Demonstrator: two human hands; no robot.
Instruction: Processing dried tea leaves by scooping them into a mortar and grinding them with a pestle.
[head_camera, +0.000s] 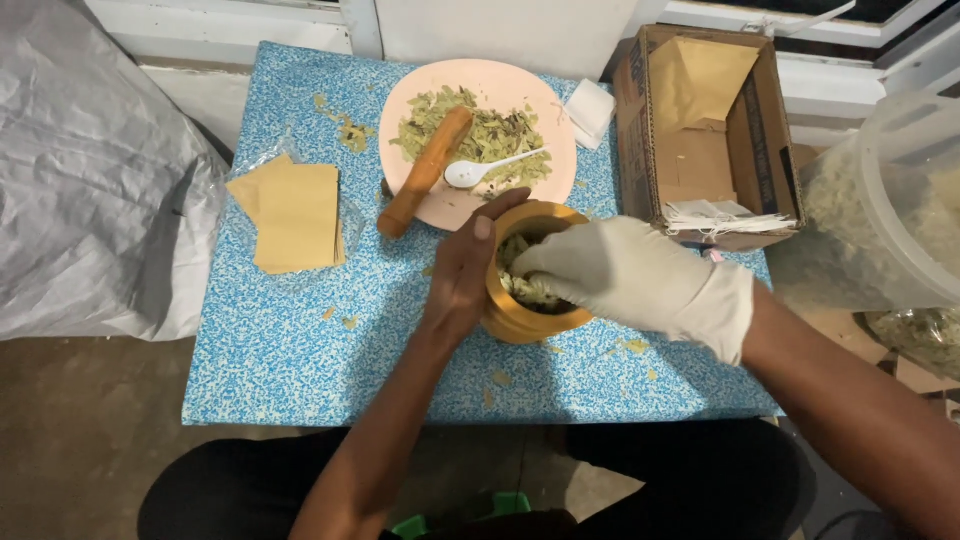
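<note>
Bare left hand (462, 268) curled, thumb up; gloved right hand (625, 272), fingers (535, 262) pinched down.

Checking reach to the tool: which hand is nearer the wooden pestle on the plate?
Left. The left hand grips the mortar just below the wooden pestle; the gloved right hand reaches into the mortar, farther off.

Pink plate (560, 110) at the far side of the blue patterned table (290, 350), heaped with dried green leaves (490, 135). Across the leaves, a wooden pestle (425, 172) lying aslant, lower end past the plate's rim, and a white plastic spoon (488, 167) just beside it. To the left, a stack of tan paper envelopes (292, 214). Leaf crumbs (348, 128) scattered near the far edge. On the right, an open cardboard box (765, 130) with white packets (722, 218) inside. Clear plastic tub (890, 200) at the right edge; grey sheeting (90, 170) far left.
</note>
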